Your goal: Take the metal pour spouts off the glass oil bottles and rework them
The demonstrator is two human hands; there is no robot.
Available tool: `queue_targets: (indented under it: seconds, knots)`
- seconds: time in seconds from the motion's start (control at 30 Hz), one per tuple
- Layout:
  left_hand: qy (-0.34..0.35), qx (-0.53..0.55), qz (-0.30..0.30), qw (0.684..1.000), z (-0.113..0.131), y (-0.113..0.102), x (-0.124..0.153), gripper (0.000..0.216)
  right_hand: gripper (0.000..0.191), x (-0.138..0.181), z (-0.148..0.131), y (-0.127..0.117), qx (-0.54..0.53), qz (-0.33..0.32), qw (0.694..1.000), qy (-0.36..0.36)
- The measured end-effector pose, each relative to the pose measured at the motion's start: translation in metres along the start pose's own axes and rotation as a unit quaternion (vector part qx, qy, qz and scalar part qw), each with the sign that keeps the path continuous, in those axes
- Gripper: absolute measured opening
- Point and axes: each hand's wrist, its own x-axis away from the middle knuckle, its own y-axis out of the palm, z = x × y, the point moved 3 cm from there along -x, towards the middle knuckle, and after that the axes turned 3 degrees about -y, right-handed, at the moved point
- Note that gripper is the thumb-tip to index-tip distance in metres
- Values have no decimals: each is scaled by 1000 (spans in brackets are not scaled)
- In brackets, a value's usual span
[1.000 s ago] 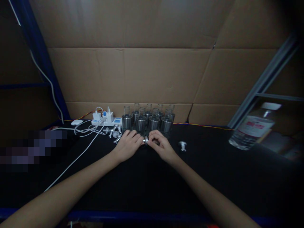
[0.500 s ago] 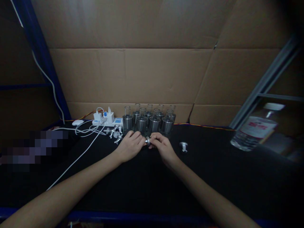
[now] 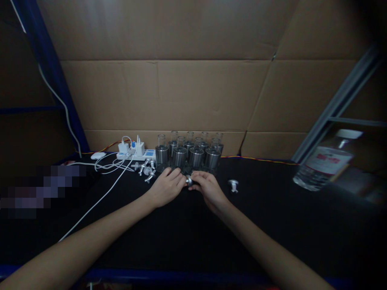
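Note:
Between my two hands is a small silvery metal fitting [image 3: 189, 181] with a round, disc-like face. My left hand [image 3: 167, 188] is closed on it from the left, its fingers curled and partly hiding it. My right hand [image 3: 209, 188] pinches it from the right with thumb and fingertips. Just behind the hands stand several glass-necked bottles [image 3: 179, 155] with brushed metal sleeves, grouped in rows. A similar loose fitting [image 3: 233, 185] lies on the black tabletop to the right of my right hand. Several more silvery fittings [image 3: 148, 172] lie in a heap left of the bottles.
A white power strip [image 3: 149, 154] with plugged-in chargers [image 3: 138, 149] sits at the back left, its white cables [image 3: 105, 196] running forward over the black table [image 3: 187, 241]. A large clear bottle [image 3: 325, 165] stands at the right. Cardboard [image 3: 211, 94] walls the back.
The fitting has turned slightly between my fingers, and my right thumb shows more clearly below it. Otherwise my hands stay in nearly the same place, and the view has shifted slightly.

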Motion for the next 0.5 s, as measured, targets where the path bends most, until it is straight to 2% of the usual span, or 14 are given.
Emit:
queue_targets:
  seconds: [0.5]
  knots:
    - [-1,7,21,1000,0,0,1,19,11,-3,-1,-4,34,19,999,14]
